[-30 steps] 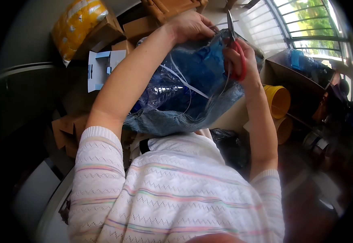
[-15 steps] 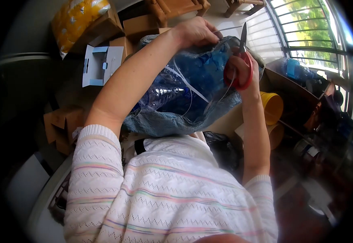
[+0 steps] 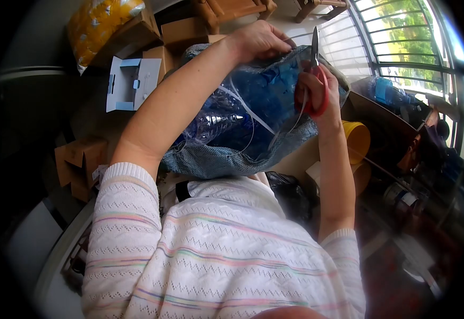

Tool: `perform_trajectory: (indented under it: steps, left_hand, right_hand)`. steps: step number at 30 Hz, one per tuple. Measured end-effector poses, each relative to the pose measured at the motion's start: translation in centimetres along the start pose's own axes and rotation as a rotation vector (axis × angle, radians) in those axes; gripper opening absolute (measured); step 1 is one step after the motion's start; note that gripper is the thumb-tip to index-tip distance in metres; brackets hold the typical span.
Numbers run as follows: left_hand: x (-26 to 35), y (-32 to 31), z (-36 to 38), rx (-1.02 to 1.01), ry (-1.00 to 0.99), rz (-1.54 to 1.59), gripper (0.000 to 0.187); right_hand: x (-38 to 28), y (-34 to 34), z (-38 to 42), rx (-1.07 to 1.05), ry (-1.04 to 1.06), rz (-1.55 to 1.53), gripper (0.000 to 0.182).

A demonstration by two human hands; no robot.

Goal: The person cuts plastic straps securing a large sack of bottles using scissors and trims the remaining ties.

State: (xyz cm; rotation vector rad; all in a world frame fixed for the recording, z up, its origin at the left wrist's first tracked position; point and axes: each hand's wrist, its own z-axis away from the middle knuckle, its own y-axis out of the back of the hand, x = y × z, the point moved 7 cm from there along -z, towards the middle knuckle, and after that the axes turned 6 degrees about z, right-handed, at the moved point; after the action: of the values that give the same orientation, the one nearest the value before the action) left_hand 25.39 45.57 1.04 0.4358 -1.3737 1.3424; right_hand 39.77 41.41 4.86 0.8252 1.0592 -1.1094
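A blue-grey woven sack (image 3: 210, 164) stands in front of me, its mouth wide, with clear plastic bottles (image 3: 213, 126) and blue plastic inside. At its far rim my left hand (image 3: 261, 41) is closed in a pinch on the edge, a thin strand running right from the fingers. Red-handled scissors (image 3: 325, 98) are in my right hand (image 3: 330, 85), fingers through the loops and blades pointing up beside the right rim. A narrow white cord (image 3: 297, 118) hangs from near the right hand into the rim. Across the bottles lies a white strap (image 3: 250, 110).
Left of the sack are an open white box (image 3: 136, 80), a cardboard box (image 3: 83, 159) and a yellow package (image 3: 104, 26). To the right stand a yellow bucket (image 3: 357, 142) and a dark crate with bottles. A black plastic bag (image 3: 290, 194) lies below. Behind is a barred window (image 3: 407, 48).
The scissors have shifted slightly left and down with the right hand, their blades more upright. The left hand stays pinched at the far rim, a touch further right.
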Motion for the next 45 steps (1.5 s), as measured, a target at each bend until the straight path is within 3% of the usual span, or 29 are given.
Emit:
perform_trajectory:
  steps: [11,14,17,18,21,22,25,26,30,38,45]
  left_hand:
    - [0.4,-0.2,0.3,0.009,-0.025,-0.010,0.021]
    - [2.3,-0.9,1.3,-0.056,-0.113,-0.107,0.023]
    - [3.6,-1.8,1.7,0.189,-0.373,-0.750,0.026]
    - [3.9,-1.3,1.6,0.255,-0.383,-0.825,0.030]
    - [4.0,0.2,1.2,0.269,-0.339,-0.565,0.028]
    - [5.6,-0.3,2.0,0.323,-0.368,-0.670,0.014]
    - [4.6,0.1,1.2,0.259,-0.289,-0.500,0.020]
    - [5.3,0.1,1.6,0.345,-0.288,-0.583,0.018]
    - [4.9,0.4,1.1,0.356,-0.281,-0.557,0.017]
    - [5.6,0.0,1.3,0.348,-0.378,-0.562,0.017]
    - [6.0,-0.4,1.8,0.369,-0.336,-0.573,0.017]
  right_hand:
    - [0.1,-0.2,0.1,0.033,0.010,-0.027,0.027]
    - [-0.4,0.0,0.5,0.057,0.013,-0.039,0.027]
    - [-0.7,0.7,1.1,0.074,-0.003,-0.027,0.028]
    - [-0.8,0.6,1.2,0.051,-0.011,-0.015,0.028]
    - [-1.3,0.5,1.5,-0.033,-0.051,0.058,0.026]
    - [-1.3,0.3,1.6,-0.070,-0.078,0.105,0.025]
    - [-1.3,0.0,1.6,-0.166,-0.118,0.205,0.026]
    - [-1.2,0.0,1.4,-0.199,-0.108,0.235,0.028]
    - [-1.3,-0.3,1.7,-0.283,-0.107,0.347,0.032]
    - [-0.5,0.6,0.5,-0.246,-0.123,0.331,0.031]
    - [-0.9,0.2,0.7,-0.292,-0.086,0.307,0.029]
